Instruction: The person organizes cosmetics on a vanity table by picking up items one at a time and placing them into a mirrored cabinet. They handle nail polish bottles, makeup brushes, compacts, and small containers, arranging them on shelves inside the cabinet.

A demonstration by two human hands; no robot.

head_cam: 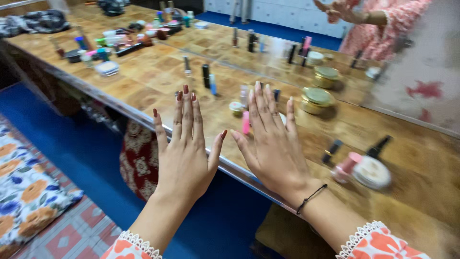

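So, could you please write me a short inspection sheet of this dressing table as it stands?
Surface: wooden tabletop with a mirror behind.
Job's things: pink bottle and small round jar nearest the hands, untouched.
Clutter: gold tin, white compact, black tubes, more cosmetics far left.
Grippers: left hand and right hand flat, fingers spread, empty; red nails on left.
Cables: nothing seen.
Surroundings: blue floor, floral mattress.

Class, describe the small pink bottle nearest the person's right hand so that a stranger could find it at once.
Start at the wooden table against the mirror. Beside the right hand stands a pink bottle, the only pink thing at those fingertips.
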